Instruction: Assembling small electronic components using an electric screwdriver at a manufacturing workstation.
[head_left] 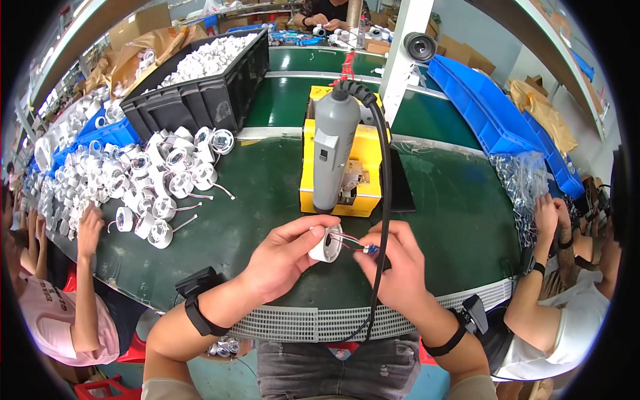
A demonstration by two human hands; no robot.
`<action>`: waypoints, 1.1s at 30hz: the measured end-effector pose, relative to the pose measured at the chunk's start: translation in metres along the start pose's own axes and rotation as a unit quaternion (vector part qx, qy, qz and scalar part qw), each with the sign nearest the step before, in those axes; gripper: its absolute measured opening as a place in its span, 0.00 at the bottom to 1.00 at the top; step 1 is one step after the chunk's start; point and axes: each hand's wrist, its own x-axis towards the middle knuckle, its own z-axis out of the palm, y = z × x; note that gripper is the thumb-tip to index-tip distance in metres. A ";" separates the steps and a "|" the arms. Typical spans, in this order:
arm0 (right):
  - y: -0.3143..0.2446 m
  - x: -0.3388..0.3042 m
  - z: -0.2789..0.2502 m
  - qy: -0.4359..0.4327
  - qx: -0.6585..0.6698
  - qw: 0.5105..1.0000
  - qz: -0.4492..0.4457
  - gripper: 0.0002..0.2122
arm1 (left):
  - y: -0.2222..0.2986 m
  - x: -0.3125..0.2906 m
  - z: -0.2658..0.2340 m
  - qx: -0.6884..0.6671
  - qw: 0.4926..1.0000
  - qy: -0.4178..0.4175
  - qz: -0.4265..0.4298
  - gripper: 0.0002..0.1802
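Observation:
My left hand (283,257) is closed around a small white round plastic housing (321,251), its open side facing right. Thin red, black and white wires (348,239) run from the housing toward my right hand (399,263). The fingertips of that hand pinch a small blue part (371,249) at the wire ends; its exact kind is too small to tell. Just beyond my hands, a grey cylindrical power tool (335,143) points downward in front of a yellow box-shaped stand (309,200). Its black cable (386,173) passes in front of my right hand.
Several white housings with wires (163,177) are heaped at left. Behind them is a black crate (193,103) full of small white parts. Blue trays (490,110) and plastic-bagged parts (520,180) lie at right. Co-workers sit on both sides and opposite.

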 end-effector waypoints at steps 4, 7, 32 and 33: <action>0.004 0.001 -0.008 -0.048 0.026 0.998 -0.009 0.06 | -0.001 -0.002 -0.001 -0.033 0.999 -0.017 0.023 0.17; 0.010 -0.001 -0.005 -0.076 0.172 0.979 0.082 0.06 | -0.004 -0.002 -0.001 -0.019 0.996 -0.075 0.037 0.18; 0.001 0.008 0.007 -0.068 0.300 0.925 0.224 0.12 | -0.018 -0.001 0.008 0.212 0.968 -0.130 0.024 0.33; 0.000 0.012 0.005 -0.068 0.250 0.945 0.200 0.10 | -0.017 0.001 0.006 0.197 0.975 -0.105 -0.002 0.32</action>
